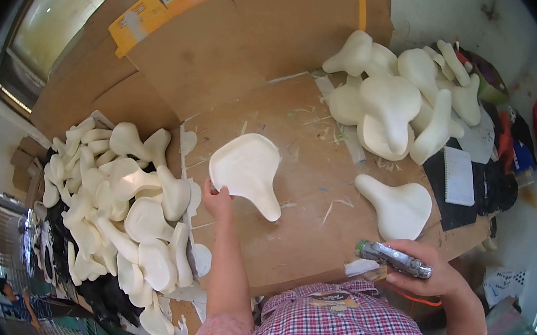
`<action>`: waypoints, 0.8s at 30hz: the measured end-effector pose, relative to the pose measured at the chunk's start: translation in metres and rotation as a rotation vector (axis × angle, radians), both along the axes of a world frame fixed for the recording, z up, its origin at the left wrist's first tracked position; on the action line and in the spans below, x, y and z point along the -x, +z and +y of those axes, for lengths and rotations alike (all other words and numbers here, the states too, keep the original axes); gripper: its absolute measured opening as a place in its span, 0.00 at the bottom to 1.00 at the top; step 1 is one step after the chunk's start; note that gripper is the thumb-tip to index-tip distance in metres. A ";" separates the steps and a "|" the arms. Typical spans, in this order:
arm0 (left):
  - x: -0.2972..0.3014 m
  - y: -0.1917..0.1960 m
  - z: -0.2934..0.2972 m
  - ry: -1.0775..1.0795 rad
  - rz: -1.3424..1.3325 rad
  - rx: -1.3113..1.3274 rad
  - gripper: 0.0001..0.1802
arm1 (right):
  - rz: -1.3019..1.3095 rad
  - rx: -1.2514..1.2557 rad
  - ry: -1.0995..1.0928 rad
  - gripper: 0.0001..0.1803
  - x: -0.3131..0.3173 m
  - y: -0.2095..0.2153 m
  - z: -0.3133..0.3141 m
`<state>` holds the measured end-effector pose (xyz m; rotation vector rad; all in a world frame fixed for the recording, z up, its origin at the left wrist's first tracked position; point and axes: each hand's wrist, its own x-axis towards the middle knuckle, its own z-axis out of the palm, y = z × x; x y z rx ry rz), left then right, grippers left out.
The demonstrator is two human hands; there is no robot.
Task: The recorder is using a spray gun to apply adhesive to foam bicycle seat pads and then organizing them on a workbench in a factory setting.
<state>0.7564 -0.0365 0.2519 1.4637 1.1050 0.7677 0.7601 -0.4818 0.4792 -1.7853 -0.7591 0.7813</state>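
My left hand (218, 201) grips the lower left edge of a cream foam bicycle saddle (247, 163), its hollow side facing up and its nose pointing to the lower right. In my right hand (433, 271) is a silver, tube-shaped hand tool (395, 258) with a green end pointing left; its exact kind is unclear. The tool is held over the near right edge of the cardboard-covered table (299, 249), apart from the saddle. Just beyond it, a second foam saddle (402, 208) lies on the cardboard with its smooth side up.
Foam saddles are heaped at the far right (389, 105) and in a larger pile on the left (145, 220). A spiral notebook (459, 176) rests on black material at right. Foam scraps litter the table. An orange hose (413, 298) runs below my right hand. Another person (28, 306) is at lower left.
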 end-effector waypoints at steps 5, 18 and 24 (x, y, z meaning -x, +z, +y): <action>0.027 -0.024 0.006 0.107 0.011 0.064 0.34 | 0.066 -0.198 -0.222 0.27 0.000 0.013 0.007; -0.059 -0.030 -0.067 -0.505 0.120 -0.473 0.31 | 0.154 -0.284 -0.505 0.29 -0.001 -0.022 -0.061; -0.100 -0.011 -0.299 -1.387 -0.019 -1.395 0.37 | 0.099 -0.193 -0.605 0.29 0.012 -0.034 -0.096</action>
